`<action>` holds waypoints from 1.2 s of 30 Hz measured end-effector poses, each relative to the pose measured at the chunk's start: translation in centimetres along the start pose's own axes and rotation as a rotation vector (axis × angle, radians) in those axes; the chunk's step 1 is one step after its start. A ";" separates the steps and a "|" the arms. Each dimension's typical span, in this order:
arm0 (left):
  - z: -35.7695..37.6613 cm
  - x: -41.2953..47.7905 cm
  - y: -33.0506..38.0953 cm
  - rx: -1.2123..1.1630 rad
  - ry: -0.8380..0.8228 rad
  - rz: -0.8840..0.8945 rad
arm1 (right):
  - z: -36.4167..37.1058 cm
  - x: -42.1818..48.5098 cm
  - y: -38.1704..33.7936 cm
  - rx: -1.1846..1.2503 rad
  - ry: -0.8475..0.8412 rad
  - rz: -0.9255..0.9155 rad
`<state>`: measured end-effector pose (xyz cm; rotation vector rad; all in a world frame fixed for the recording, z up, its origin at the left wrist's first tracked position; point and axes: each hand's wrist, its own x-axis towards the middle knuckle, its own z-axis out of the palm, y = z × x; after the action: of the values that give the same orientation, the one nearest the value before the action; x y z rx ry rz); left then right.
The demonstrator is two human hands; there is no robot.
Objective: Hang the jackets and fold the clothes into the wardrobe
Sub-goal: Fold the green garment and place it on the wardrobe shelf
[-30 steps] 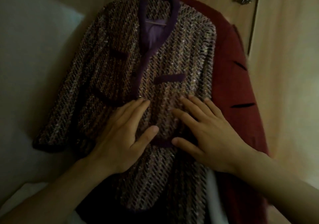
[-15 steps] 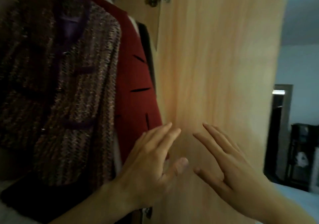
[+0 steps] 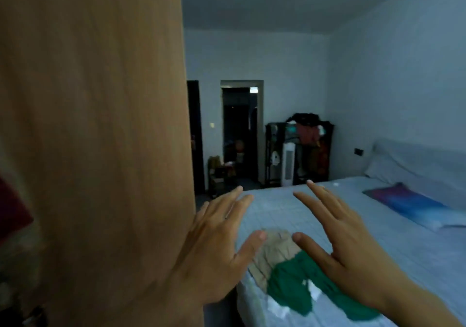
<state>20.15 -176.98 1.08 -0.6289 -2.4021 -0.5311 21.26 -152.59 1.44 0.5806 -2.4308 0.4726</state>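
A: Wardrobe door (image 3: 95, 125), where?
B: Fills the left side, close up. Bed (image 3: 378, 246) is to its right & runs back twd the far wall.
A: Clothes pile (image 3: 290, 281)?
B: On the bed's near corner, just right of the door edge.
A: Hands?
B: Both raised in front of the pile, apart. L hand (image 3: 216, 258) just beside the door edge, R hand (image 3: 353, 251) to its right, over the bed.
A: Rest of the rm?
B: Pillow (image 3: 416, 208) on the bed's right side, next to the headboard (image 3: 416, 160) along the right wall. Doorway (image 3: 239, 130) in the back wall, past the bed's far end. Clothes rack (image 3: 310, 147) in the back-right corner, right of the doorway, w/ a slim upright appliance (image 3: 287, 165) in front of it.
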 end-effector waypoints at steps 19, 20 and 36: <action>18.8 4.0 -3.5 -0.479 -0.173 -0.024 | 6.9 -5.8 10.6 -0.129 -0.117 0.465; 19.4 4.0 -3.7 -0.479 -0.195 -0.018 | 7.5 -5.9 11.1 -0.119 -0.120 0.476; 31.5 13.1 3.4 -0.404 -0.307 0.004 | 9.2 -6.2 29.0 0.092 -0.047 0.524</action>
<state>-1.23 -154.37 -13.29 -0.9450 -2.5947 -0.9960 6.96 -130.57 -15.08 -0.0231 -2.6069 0.7907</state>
